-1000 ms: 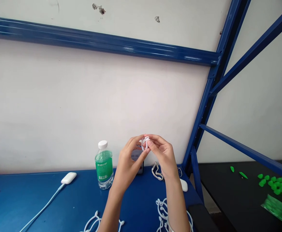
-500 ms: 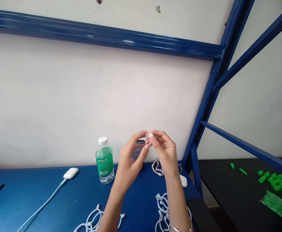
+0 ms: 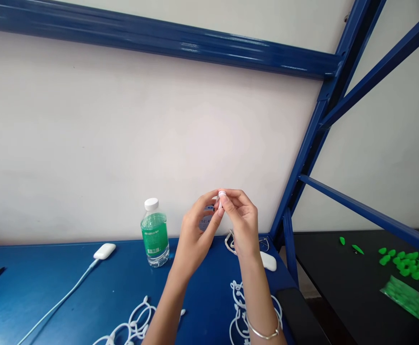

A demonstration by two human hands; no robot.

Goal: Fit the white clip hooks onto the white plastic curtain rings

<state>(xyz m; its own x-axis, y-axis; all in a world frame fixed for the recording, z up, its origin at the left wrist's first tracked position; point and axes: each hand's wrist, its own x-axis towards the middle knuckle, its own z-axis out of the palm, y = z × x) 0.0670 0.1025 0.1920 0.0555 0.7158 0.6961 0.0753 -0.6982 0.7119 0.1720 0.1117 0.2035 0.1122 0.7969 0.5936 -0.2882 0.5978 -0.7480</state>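
Raised above the blue table, my left hand (image 3: pixel 199 225) and my right hand (image 3: pixel 242 215) meet at the fingertips around a small white plastic piece (image 3: pixel 221 197). The right thumb and forefinger pinch it. The left fingertips press against its near side as well. Fingers cover much of the piece, so its exact kind does not show. Behind the left hand a phone (image 3: pixel 206 221) with a lit clock display is partly hidden. White looped plastic parts (image 3: pixel 142 318) lie below the left forearm, and more white loops (image 3: pixel 236 311) lie beside the right forearm.
A bottle with a green label (image 3: pixel 154 235) stands left of the hands. Farther left lies a white case on a cable (image 3: pixel 104 251). A white oval object (image 3: pixel 267 261) and a black object (image 3: pixel 299 311) are at the right. Green pieces (image 3: pixel 410 263) lie on the black table (image 3: pixel 342 287).
The left fingertips have closed in on the white piece, and both hands now meet around it. The view has tipped slightly downward.
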